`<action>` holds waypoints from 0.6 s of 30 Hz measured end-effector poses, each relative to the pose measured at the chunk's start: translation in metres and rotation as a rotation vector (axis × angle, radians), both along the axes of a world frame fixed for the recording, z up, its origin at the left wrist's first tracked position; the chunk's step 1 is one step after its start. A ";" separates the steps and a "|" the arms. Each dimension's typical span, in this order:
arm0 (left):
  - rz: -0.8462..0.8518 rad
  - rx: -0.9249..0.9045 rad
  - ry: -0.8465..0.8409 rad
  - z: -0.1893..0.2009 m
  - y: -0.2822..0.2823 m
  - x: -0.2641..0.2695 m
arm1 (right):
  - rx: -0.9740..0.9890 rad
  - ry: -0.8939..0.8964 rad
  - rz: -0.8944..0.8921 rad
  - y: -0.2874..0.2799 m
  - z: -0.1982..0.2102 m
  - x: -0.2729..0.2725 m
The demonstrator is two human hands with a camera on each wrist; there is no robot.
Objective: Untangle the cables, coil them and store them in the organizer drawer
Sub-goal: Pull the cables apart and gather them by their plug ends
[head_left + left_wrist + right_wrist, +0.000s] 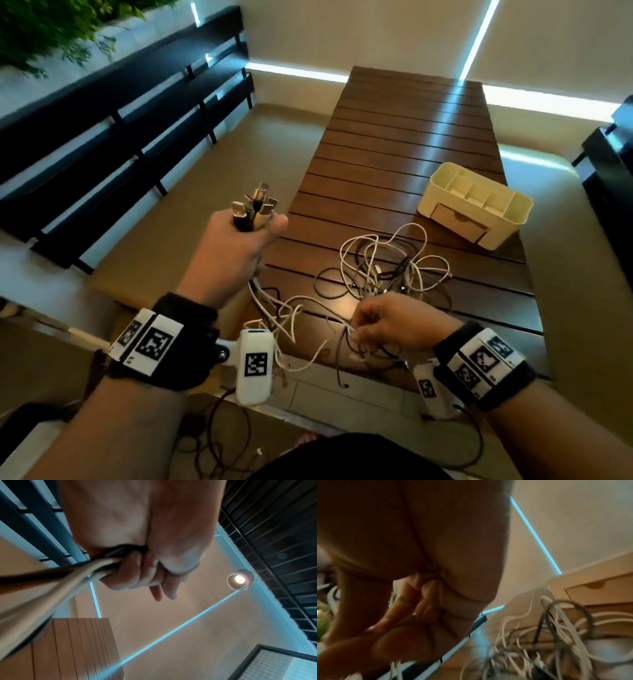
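Observation:
My left hand (236, 240) is raised off the table's left edge and grips a bunch of cable ends, their plugs (257, 209) sticking up out of the fist. In the left wrist view the fingers (137, 573) curl round the white and dark cords (68, 577). A tangle of white and dark cables (383, 270) lies on the slatted wooden table (394, 154) and trails down to my hands. My right hand (380, 325) sits at the near table edge and pinches a white cable (351, 330). The cream organizer (476, 202) stands at the right, its front drawer (459, 222) pushed in.
A dark slatted bench (113, 137) runs along the left. Dark furniture (609, 171) stands at the far right. More dark cable (222, 428) hangs below the near table edge over the floor. The far half of the table carries only a strip of light.

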State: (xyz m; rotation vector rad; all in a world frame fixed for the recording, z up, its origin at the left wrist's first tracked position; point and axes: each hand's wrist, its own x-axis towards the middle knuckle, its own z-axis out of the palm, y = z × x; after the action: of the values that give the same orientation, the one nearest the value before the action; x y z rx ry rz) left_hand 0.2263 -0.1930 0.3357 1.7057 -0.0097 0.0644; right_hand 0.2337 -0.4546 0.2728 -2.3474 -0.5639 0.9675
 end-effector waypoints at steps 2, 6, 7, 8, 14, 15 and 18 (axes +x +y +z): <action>0.069 -0.058 0.009 -0.003 0.009 -0.007 | -0.105 0.184 0.115 0.003 -0.012 -0.012; 0.118 -0.144 0.061 -0.009 0.013 -0.026 | -0.366 0.163 0.274 0.011 -0.020 -0.020; 0.104 -0.170 0.075 -0.010 0.009 -0.032 | -0.364 0.056 0.258 0.013 -0.017 -0.019; 0.093 -0.207 0.090 -0.010 0.005 -0.038 | -0.292 -0.025 0.205 0.016 -0.012 -0.018; 0.048 -0.462 0.136 -0.002 -0.041 -0.060 | 0.220 0.000 0.102 0.047 0.015 -0.027; 0.079 -0.493 0.143 0.000 -0.045 -0.059 | 0.229 0.037 0.115 0.053 0.013 -0.032; 0.139 -0.547 0.174 0.000 -0.045 -0.053 | 0.355 0.185 0.089 0.064 0.004 -0.043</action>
State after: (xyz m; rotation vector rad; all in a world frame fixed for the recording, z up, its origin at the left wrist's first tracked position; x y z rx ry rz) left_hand 0.1733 -0.2384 0.3353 1.1582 0.2370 0.0189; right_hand 0.1911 -0.3909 0.2766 -1.9124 -0.7070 1.0180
